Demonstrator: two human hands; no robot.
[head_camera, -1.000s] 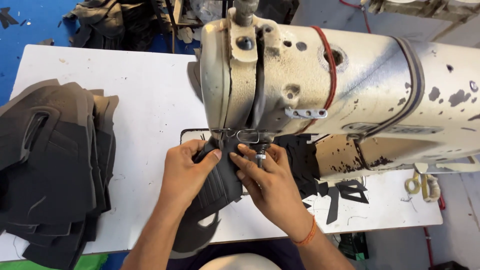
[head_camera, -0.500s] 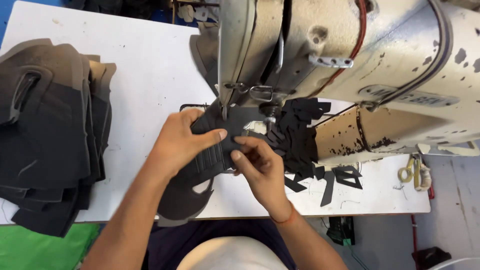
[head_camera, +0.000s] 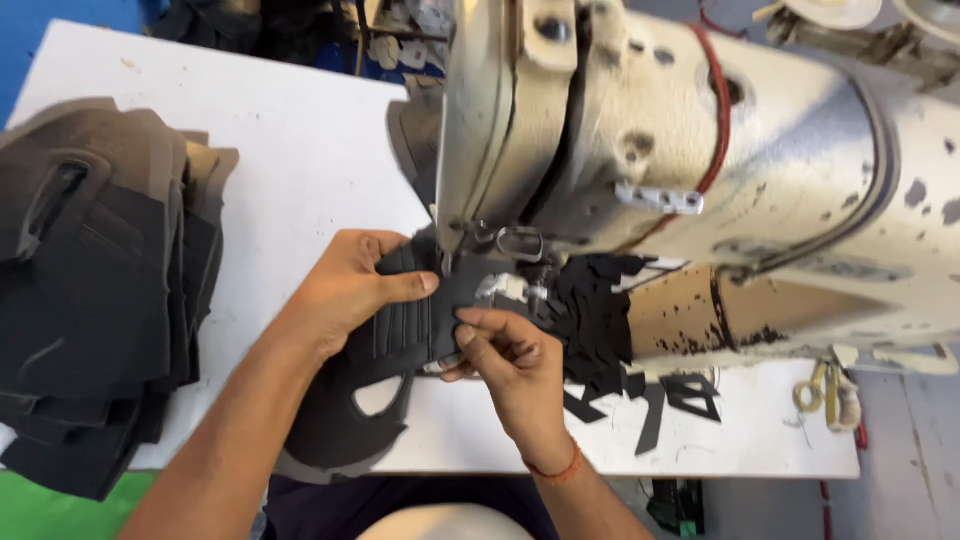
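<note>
A dark grey shoe-upper piece with stitched lines lies under the head of a cream industrial sewing machine. My left hand presses on the piece from the left, thumb stretched toward the needle area. From the right, my right hand pinches its edge just below the presser foot; an orange band circles that wrist. The lower part of the piece, with a cut-out hole, hangs over the front edge of the white table.
A tall stack of similar dark grey pieces fills the table's left end. Black offcuts lie under the machine arm. Small yellow-handled snips rest at the right. More dark material sits beyond the table's far edge.
The view has shifted closer and lower toward the machine. Both hands stay on the piece; my right hand slid slightly down to its edge, and my left thumb now stretches toward the needle.
</note>
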